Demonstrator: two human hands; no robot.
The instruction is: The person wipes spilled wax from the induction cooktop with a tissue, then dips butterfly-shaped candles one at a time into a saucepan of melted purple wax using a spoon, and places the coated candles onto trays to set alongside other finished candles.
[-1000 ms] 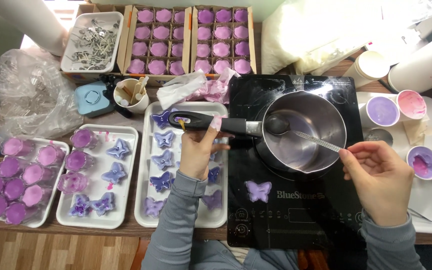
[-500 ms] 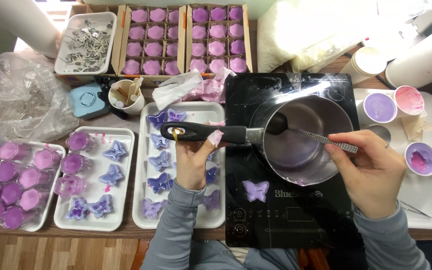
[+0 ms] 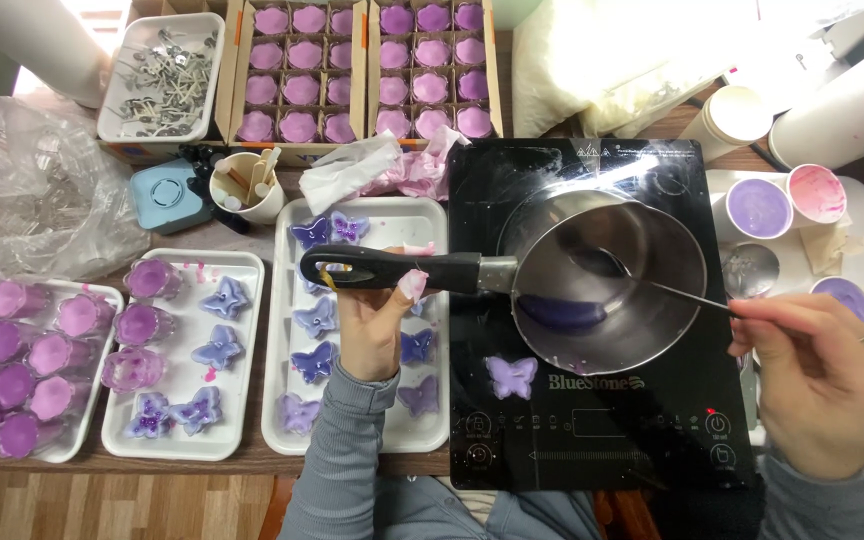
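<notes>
The left hand (image 3: 372, 325) gripped the black handle (image 3: 392, 268) of the pan (image 3: 607, 280), tilted over the cooktop (image 3: 592, 430) above a tray (image 3: 282, 420) of butterflies. The right hand (image 3: 822, 385) pinched a spoon (image 3: 642, 285) reaching into the pan, where purple wax (image 3: 562, 312) pooled.

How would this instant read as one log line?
left hand: grips pan handle | right hand: holds spoon in tilted pan | purple wax pooled low | pan over cooktop
</notes>
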